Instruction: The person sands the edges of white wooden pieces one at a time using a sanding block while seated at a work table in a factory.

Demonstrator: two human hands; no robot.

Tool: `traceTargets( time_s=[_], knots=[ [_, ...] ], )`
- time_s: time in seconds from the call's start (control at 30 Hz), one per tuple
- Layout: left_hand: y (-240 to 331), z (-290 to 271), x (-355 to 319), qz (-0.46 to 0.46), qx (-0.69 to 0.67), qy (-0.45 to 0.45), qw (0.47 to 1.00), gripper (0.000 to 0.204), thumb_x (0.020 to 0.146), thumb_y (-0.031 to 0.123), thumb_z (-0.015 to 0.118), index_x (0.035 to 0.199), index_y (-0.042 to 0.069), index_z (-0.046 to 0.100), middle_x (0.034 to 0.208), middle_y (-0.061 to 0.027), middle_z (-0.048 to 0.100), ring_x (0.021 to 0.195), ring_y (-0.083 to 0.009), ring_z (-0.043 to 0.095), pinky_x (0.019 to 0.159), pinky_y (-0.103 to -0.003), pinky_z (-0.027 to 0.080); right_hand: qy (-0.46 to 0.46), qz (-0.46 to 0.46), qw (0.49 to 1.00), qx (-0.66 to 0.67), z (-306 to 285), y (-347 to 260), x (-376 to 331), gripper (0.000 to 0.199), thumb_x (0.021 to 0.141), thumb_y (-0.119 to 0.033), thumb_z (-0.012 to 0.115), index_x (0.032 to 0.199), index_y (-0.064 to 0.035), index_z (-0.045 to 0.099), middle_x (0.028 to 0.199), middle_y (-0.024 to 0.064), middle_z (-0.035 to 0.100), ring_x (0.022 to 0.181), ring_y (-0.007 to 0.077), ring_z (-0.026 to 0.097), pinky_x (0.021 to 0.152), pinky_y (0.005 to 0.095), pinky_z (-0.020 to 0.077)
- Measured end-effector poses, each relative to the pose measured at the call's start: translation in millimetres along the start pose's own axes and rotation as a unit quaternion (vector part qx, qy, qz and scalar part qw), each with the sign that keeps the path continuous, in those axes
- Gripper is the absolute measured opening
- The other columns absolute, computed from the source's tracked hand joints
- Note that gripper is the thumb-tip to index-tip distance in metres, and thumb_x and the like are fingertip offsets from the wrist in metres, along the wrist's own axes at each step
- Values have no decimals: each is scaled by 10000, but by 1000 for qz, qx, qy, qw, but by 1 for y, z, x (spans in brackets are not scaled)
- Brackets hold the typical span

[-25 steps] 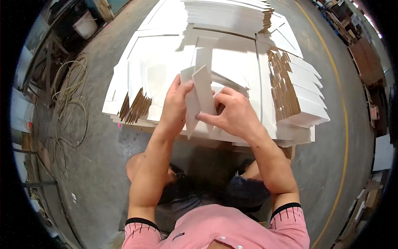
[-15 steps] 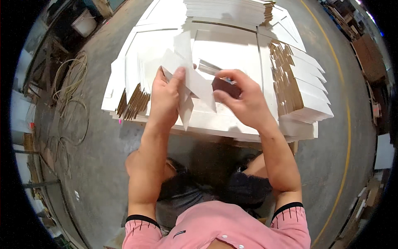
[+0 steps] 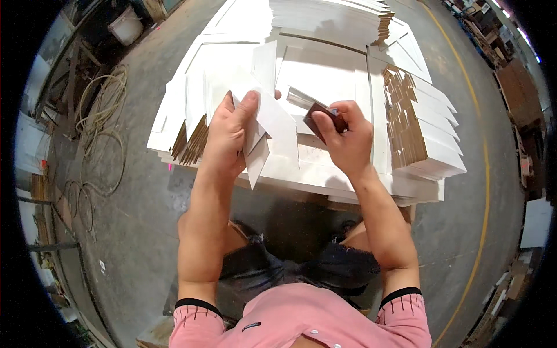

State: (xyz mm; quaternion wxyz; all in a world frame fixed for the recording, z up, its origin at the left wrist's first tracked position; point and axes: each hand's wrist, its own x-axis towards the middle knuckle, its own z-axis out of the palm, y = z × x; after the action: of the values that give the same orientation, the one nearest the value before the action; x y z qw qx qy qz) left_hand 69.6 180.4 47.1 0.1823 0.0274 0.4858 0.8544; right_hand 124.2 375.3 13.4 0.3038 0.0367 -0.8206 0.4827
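My left hand (image 3: 228,136) is closed round a few thin white strips (image 3: 279,124) with slanted, pointed ends, its thumb pressed on top. The strips fan out at different angles, so I cannot tell exactly how many there are. My right hand (image 3: 355,142) pinches a small dark reddish-brown pad (image 3: 316,120), which looks like folded sandpaper, between thumb and fingers. The pad is just right of the strips, apart from them. Beneath both hands lies a white panel (image 3: 325,61) with raised borders, and a short white strip (image 3: 299,96) rests on it between them.
Stacked white strips with brown edges stand at right (image 3: 426,124), at left (image 3: 194,142) and at the far side (image 3: 322,23) of the panel. Coiled hose (image 3: 104,95) and a white bucket (image 3: 126,26) are on the floor at left. A yellow line (image 3: 484,151) runs along the floor at right.
My right hand has drawn back a little to the right, and its fingers have closed more tightly on the brown pad, which is now turned. The strips in my left hand have tilted slightly.
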Motion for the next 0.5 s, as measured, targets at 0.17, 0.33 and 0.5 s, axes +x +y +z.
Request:
traceTargets(
  time_s=[0.17, 0.33, 0.5],
  knots=[
    [2, -2, -3, 19, 13, -8, 1000, 369, 1023, 227, 577, 1284, -7, 463, 1156, -171, 681, 947, -207, 687, 789, -338, 594, -31, -62, 996, 48, 8, -23, -8, 321, 846, -272, 822, 921, -60, 593, 705, 46, 650, 623, 133, 622, 548, 299, 509],
    [10, 2, -8, 23, 80, -25, 996, 420, 1006, 239, 605, 1308, -9, 451, 1145, -154, 679, 938, -199, 682, 797, -336, 576, 14, 75, 996, 38, 7, 1, 9, 348, 815, -264, 850, 906, -53, 589, 731, 57, 674, 617, 120, 620, 546, 281, 499],
    [5, 0, -8, 8, 70, -24, 997, 554, 968, 326, 618, 1353, -40, 463, 1174, -196, 661, 1009, -244, 669, 895, -357, 547, -26, -25, 998, 56, 10, -17, -7, 355, 792, -279, 868, 885, -63, 603, 692, 55, 640, 603, 118, 601, 553, 273, 494]
  ],
)
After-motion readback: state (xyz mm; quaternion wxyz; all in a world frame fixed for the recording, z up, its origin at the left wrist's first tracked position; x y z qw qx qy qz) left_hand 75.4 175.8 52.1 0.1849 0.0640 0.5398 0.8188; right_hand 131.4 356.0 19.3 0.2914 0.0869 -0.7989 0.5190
